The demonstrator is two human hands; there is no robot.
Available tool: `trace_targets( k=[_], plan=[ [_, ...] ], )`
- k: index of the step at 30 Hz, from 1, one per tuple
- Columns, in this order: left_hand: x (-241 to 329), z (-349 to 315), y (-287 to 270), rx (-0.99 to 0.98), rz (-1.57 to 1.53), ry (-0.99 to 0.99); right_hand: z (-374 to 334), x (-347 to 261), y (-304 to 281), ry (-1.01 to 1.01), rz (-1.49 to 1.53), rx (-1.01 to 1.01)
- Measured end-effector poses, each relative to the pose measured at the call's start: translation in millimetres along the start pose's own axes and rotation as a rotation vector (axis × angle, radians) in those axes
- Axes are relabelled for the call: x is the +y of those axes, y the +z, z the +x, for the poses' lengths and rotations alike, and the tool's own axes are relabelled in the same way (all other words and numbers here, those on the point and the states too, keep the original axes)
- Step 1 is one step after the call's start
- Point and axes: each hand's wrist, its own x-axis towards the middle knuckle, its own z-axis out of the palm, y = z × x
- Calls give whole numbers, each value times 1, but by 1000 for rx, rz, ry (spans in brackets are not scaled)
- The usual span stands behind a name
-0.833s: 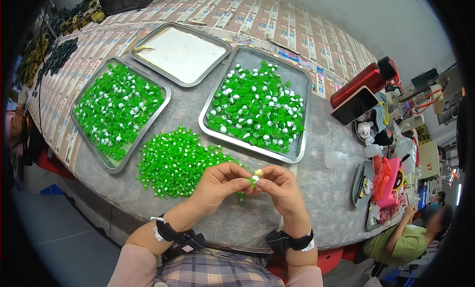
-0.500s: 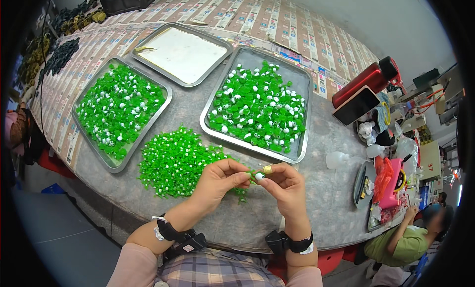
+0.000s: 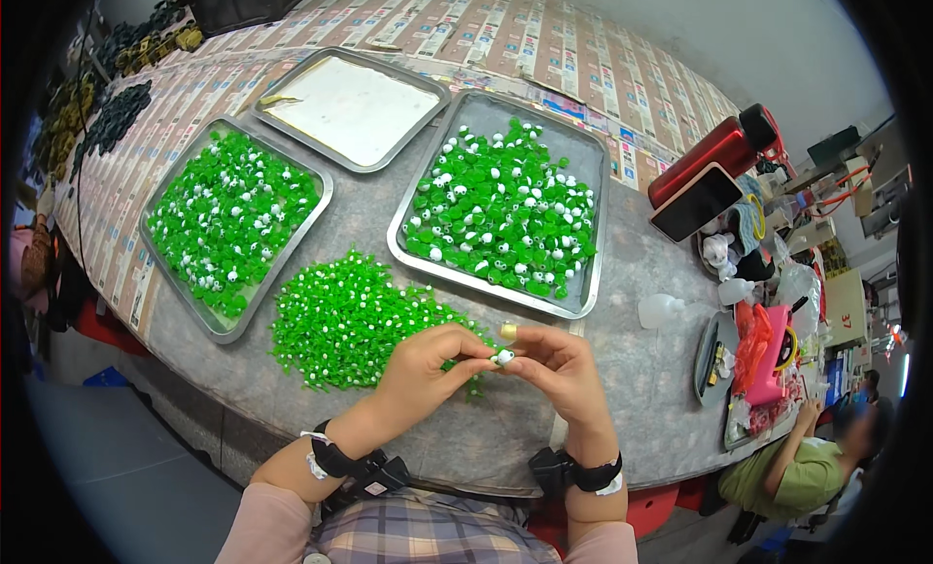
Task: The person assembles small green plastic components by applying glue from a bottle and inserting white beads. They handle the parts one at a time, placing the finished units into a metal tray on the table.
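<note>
In front of my body, my left hand (image 3: pixel 432 368) and my right hand (image 3: pixel 561 372) meet at the fingertips. Both are closed in a pinch. Between them sits a small white bead with dark spots (image 3: pixel 504 356), like a tiny panda head, with a bit of green at its left side. Yellow tape wraps my right index fingertip. Just left of and beyond my left hand spreads a pile of small green pieces with white dots (image 3: pixel 355 316). Farther off, a right metal tray (image 3: pixel 403 236) and a left metal tray (image 3: pixel 321 200) hold green pieces with white panda-like heads.
A third tray with a white sheet (image 3: pixel 360 107) lies at the back. To the right are a red bottle (image 3: pixel 705 156), a black-screened phone (image 3: pixel 695 203), a clear plastic bottle (image 3: pixel 659 311) and a pink holder (image 3: pixel 775 355). A person in a green top (image 3: pixel 792 472) sits at the far right.
The bead has shifted slightly down and left, its spots turned. My right index finger has lifted and straightened a little. The left hand still pinches beside it.
</note>
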Motion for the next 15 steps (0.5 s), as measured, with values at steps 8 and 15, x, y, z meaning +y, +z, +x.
trace_targets(
  k=[8, 15],
  plan=[
    [3, 0, 2, 38, 190, 124, 4, 2, -1, 79, -18, -27],
    [0, 3, -13, 196, -477, -281, 9, 7, 7, -86, 20, 113]
  ],
)
